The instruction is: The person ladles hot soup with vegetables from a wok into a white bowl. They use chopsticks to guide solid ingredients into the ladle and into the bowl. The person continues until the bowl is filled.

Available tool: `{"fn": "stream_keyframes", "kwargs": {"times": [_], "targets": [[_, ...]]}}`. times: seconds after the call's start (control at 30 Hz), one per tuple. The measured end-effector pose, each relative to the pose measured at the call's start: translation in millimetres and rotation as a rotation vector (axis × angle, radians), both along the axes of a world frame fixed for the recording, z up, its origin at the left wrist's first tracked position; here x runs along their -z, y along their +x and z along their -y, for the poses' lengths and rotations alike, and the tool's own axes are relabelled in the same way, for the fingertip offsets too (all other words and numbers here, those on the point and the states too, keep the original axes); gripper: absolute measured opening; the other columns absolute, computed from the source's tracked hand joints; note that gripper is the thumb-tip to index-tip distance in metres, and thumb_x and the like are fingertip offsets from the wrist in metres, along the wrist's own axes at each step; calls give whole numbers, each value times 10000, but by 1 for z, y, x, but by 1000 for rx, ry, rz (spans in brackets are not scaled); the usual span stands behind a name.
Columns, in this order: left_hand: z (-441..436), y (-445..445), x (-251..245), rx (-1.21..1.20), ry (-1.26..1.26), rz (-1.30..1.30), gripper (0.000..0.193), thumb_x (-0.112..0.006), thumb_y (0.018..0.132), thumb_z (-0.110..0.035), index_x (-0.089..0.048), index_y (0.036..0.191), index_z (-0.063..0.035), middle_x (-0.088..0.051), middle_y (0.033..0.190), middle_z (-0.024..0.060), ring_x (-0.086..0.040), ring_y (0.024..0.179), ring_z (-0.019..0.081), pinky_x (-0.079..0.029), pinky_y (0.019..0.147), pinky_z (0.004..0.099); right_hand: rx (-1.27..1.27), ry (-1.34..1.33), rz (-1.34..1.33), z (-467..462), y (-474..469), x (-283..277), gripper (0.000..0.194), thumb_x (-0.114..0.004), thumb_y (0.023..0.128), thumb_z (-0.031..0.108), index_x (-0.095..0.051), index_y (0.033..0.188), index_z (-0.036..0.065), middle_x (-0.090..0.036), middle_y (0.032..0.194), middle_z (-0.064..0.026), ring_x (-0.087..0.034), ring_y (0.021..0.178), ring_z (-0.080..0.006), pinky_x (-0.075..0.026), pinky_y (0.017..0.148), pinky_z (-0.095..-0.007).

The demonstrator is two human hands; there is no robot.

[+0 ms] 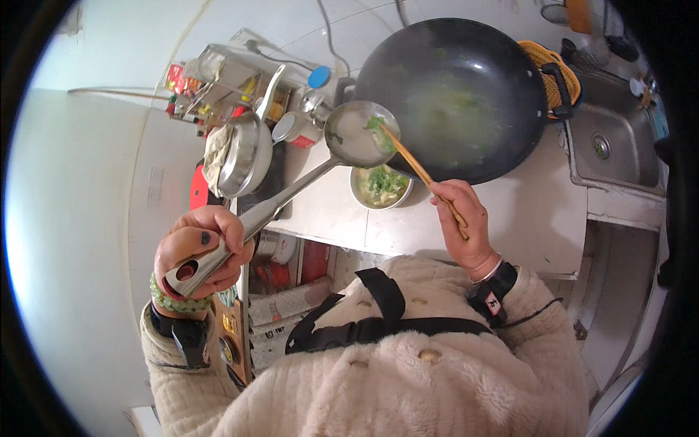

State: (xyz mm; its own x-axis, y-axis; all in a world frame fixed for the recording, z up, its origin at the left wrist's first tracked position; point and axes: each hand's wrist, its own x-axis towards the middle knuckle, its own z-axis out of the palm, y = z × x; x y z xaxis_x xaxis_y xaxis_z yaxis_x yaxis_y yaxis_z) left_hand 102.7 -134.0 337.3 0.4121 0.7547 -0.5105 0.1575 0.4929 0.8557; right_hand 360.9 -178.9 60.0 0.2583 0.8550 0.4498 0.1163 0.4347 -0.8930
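Note:
My left hand point(205, 248) grips the handle of a large metal ladle point(355, 131), whose bowl holds cloudy broth and some leafy greens point(380, 134). In my right hand point(461, 218) is a pair of wooden chopsticks point(412, 161), their tips at the greens inside the ladle. Directly below the ladle, a white bowl point(405, 198) stands on the counter with soup and chopped greens in it; the ladle hides part of its far rim. Behind and to the right sits a big black wok point(377, 71), steaming, with greenish broth at its bottom.
A steel sink point(617, 145) lies at the right, with an orange plastic basket point(552, 82) between it and the wok. To the left are a metal basin point(240, 158) with a cloth, a glass jar point(297, 130) and a rack of seasonings point(218, 82). The counter's front edge point(355, 247) is close to my body.

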Motion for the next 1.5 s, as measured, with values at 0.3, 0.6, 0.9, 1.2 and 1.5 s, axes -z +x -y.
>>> {"fn": "stream_keyframes", "kwargs": {"times": [0.3, 0.6, 0.9, 1.2, 1.5], "targets": [[30, -37, 5, -51, 84, -137, 226, -457, 731, -99, -595, 800, 67, -541, 616, 148, -460, 427, 144, -361, 386, 247, -183, 29, 66, -20, -30, -2, 201, -554, 882, 28, -597, 1076, 5, -602, 975, -158, -608, 840, -292, -482, 737, -330], [30, -22, 72, 330, 212, -591, 169, -518, 735, -47, -641, 834, 13, -609, 747, 61, -545, 667, 150, -448, 625, 284, -144, -129, 93, -18, -34, 15, 112, -556, 880, 37, -578, 986, 8, -573, 922, -137, -581, 810, -277, -467, 725, -329], [34, -26, 85, 625, 568, -734, 129, -583, 698, -95, -642, 792, -28, -584, 687, 133, -578, 647, 316, -473, 598, 371, -147, -85, 107, -30, -46, 19, 77, -577, 874, 45, -546, 944, 29, -543, 877, -124, -563, 776, -287, -459, 693, -332], [41, -43, 80, 577, 589, -747, 125, -569, 711, -85, -644, 794, -30, -578, 687, 131, -573, 658, 318, -463, 594, 382, -160, -26, 147, -27, -48, 12, 80, -583, 860, 30, -550, 933, 36, -543, 847, -110, -566, 740, -293, -459, 665, -343], [48, -58, 42, 256, 522, -512, 209, -457, 613, -14, -628, 726, 26, -582, 703, 106, -532, 610, 187, -385, 557, 286, -107, 85, 69, 7, -1, -4, 88, -576, 853, 20, -573, 940, 6, -590, 876, -107, -590, 747, -225, -480, 671, -311]]}}
